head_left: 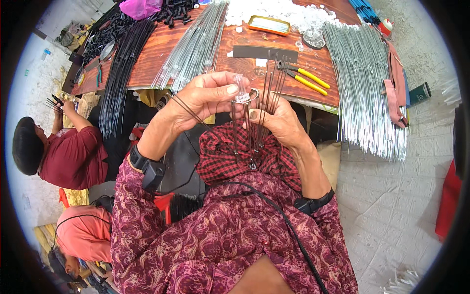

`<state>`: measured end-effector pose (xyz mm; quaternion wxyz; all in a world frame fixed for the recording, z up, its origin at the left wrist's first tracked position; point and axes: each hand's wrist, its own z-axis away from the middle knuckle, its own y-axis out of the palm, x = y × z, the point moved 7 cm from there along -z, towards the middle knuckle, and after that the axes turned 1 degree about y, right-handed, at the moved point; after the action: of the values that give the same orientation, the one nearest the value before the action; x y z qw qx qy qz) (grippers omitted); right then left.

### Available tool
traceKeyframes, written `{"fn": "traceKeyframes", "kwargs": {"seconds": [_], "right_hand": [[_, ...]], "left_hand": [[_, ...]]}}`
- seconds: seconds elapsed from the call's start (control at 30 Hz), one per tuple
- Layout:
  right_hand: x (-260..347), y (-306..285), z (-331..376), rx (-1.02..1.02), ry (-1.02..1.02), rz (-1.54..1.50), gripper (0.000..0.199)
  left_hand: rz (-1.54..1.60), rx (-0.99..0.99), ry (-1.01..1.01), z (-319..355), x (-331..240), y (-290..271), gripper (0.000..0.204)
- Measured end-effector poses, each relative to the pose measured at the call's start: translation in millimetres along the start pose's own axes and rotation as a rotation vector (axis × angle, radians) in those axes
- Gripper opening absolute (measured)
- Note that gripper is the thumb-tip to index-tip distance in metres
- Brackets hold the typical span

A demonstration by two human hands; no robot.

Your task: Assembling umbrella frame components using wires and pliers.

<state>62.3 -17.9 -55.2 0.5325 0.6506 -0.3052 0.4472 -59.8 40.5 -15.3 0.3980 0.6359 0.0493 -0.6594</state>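
My left hand (208, 95) pinches a clear plastic fitting (241, 90) between thumb and fingers. Over my lap, my right hand (281, 122) is closed round several thin dark metal rods (267, 93), which point up past its fingers. More of these rods hang down below the fitting toward the red-and-black checked cloth (230, 147) on my lap. A couple of rods also slant out by my left palm. Both hands are close together in front of the table edge. How the rods meet the fitting is partly hidden by my fingers.
On the wooden table (220, 61) lie yellow-handled pliers (311, 81), a dark strip (259, 53), a yellow-rimmed tray (268, 24) and white plastic pieces (298, 12). Rod bundles (360, 83) overhang its edge. A co-worker in maroon (73, 157) sits at left, another person in coral (85, 232) nearby.
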Motion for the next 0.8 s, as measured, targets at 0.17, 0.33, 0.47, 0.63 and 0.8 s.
{"fn": "traceKeyframes", "kwargs": {"seconds": [0.17,0.33,0.47,0.63,0.8], "right_hand": [[-2.4,-3.1,-1.7,-0.011,0.022,0.015,0.024],[0.4,-6.2,-4.2,-0.004,0.007,0.053,0.024],[1.1,-7.4,-6.3,-0.011,-0.011,0.009,0.024],[4.5,-7.0,-7.0,-0.027,0.002,0.01,0.026],[2.7,-9.2,-7.2,-0.012,-0.001,-0.034,0.03]], "left_hand": [[-0.04,0.006,0.026,1.0,-4.1,6.4,0.038],[-0.043,-0.024,0.012,-0.3,-4.2,9.6,0.039],[-0.096,-0.035,0.002,-4.8,-2.7,6.5,0.038],[-0.061,-0.075,0.002,-9.5,1.6,-1.1,0.04],[-0.033,-0.094,0.016,-11.5,0.9,0.3,0.039]]}}
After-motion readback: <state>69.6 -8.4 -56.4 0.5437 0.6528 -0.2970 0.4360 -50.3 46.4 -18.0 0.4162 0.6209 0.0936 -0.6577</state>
